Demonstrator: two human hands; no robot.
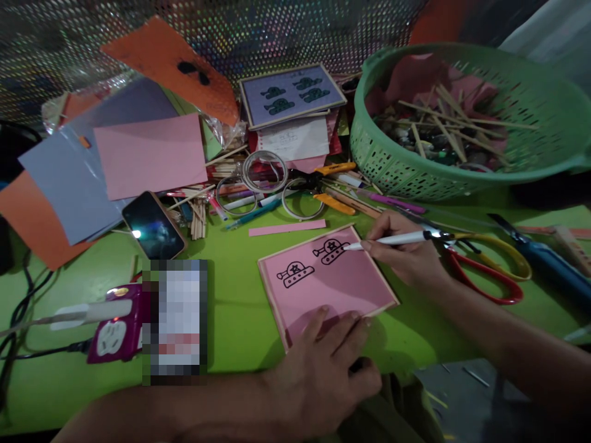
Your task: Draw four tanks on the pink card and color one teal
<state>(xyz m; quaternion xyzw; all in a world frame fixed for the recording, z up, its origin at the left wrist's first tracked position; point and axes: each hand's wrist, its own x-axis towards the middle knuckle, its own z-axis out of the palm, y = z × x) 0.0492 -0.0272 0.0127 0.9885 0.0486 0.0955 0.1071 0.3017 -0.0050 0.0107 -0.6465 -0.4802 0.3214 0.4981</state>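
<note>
A pink card [339,286] edged with thin wooden sticks lies on the green table, bearing two black tank drawings with stars. My right hand [406,249] grips a white marker [392,239], its tip at the right-hand tank's right end. The fingers of my left hand [330,363] are spread over the card's near edge and lie on it. A narrow pink paper strip [287,228] is just beyond the card. To the right of my right hand are scissors [482,283] with red and yellow handles.
A green basket [415,172] with sticks stands back right. A framed blue card [290,98] with several tanks lies behind tape rolls [264,172] and pliers [335,200]. Left are coloured sheets [152,154], a phone [154,227], a power strip [111,338] and a pixelated patch. A blue-handled tool [549,267] lies right.
</note>
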